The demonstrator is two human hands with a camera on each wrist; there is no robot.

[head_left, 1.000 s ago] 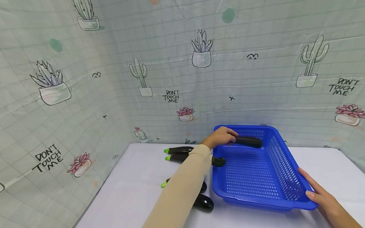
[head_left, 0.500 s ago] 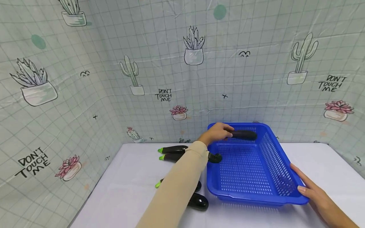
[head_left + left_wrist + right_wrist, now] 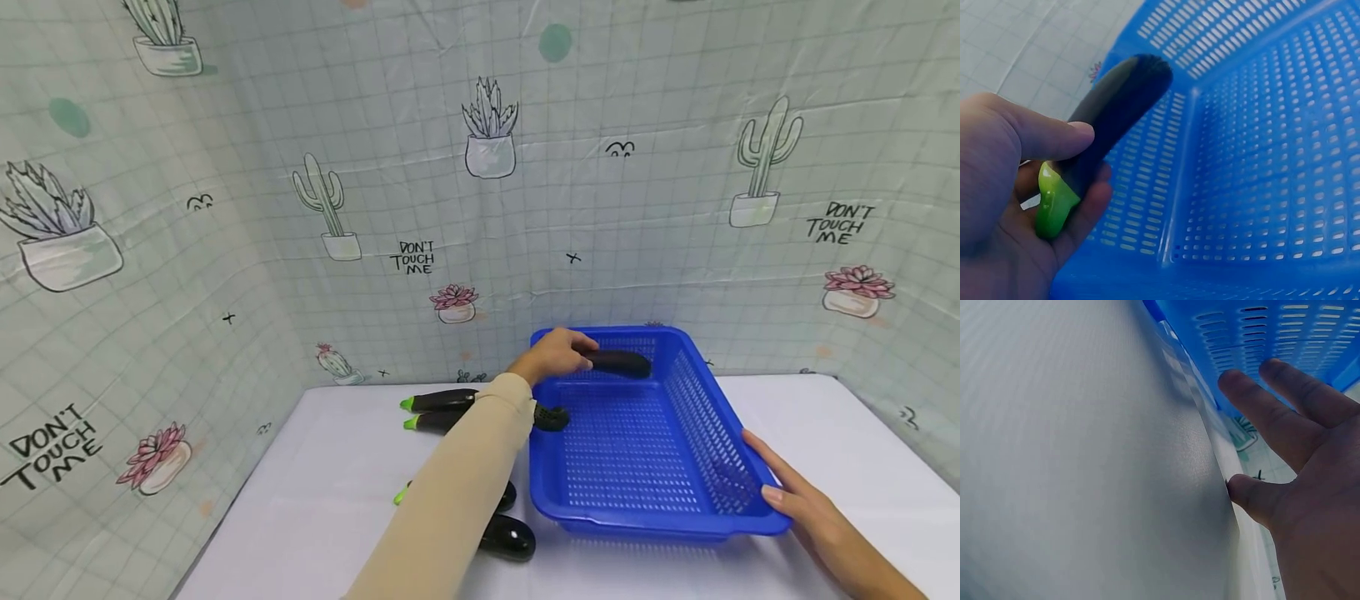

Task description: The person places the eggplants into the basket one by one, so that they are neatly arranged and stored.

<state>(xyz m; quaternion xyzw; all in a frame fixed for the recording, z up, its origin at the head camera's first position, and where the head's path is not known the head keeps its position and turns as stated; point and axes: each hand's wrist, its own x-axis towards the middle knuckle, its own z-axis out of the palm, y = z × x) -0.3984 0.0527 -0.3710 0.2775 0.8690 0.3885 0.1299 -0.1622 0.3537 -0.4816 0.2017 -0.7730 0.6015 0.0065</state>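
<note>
In the head view, my left hand (image 3: 558, 354) holds a dark eggplant (image 3: 622, 363) by its stem end, inside the far left part of a blue perforated basket (image 3: 660, 525). The left wrist view shows the thumb and fingers around the green cap (image 3: 1057, 209), with the eggplant's dark body pointing toward a basket corner. At the basket's near right corner, my right hand (image 3: 825, 525) grips the rim, thumb on top. Straight fingers (image 3: 1272, 419) touch the outer wall in the right wrist view. Whether the held eggplant touches the basket floor cannot be told.
Several more eggplants lie left of the basket on the white table (image 3: 322, 500), among them a far eggplant (image 3: 442, 400) and a near eggplant (image 3: 510, 537); my left sleeve (image 3: 450, 492) covers parts of them. A patterned curtain (image 3: 390, 192) stands behind.
The head view has turned slightly right, so everything sits further left in it. The left hand still holds the eggplant over the basket; the right hand stays at the same corner.
</note>
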